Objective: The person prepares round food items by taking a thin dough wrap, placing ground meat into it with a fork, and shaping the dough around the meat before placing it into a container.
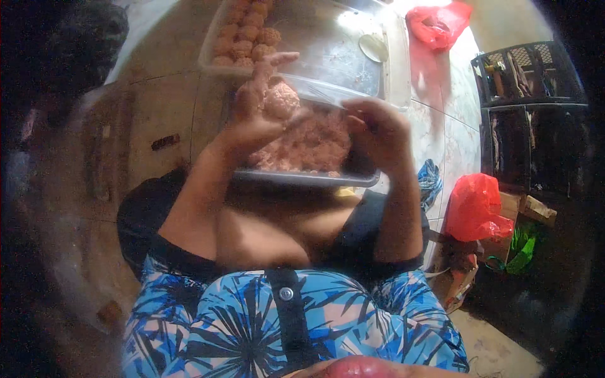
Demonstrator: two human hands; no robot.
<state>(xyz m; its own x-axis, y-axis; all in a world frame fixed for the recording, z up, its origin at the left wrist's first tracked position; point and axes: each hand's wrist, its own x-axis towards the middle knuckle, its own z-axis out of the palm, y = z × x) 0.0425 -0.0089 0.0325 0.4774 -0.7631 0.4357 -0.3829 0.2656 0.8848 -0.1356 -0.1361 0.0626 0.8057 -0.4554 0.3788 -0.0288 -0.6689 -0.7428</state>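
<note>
A round ball of pinkish, coarse, minced-looking mixture (282, 102) rests in the palm of my left hand (255, 110), whose fingers stretch out around it. My right hand (381, 129) hovers over the right side of a dark tray (309, 179); its fingers are loosely bent and apart, with nothing visible in them. Between and below both hands, a mass of the same loose mixture (309, 145) fills the tray. Clear plastic film (315, 87) lies along the tray's far side, close to my right fingertips. Whether those fingers touch it is unclear.
Beyond the tray stands a clear plastic tub (334, 44) with rows of shaped balls (246, 34) on its left and a pale round disc (374, 48). Red plastic bags (439, 25) lie far right and nearer right. A black crate (532, 75) stands at the right.
</note>
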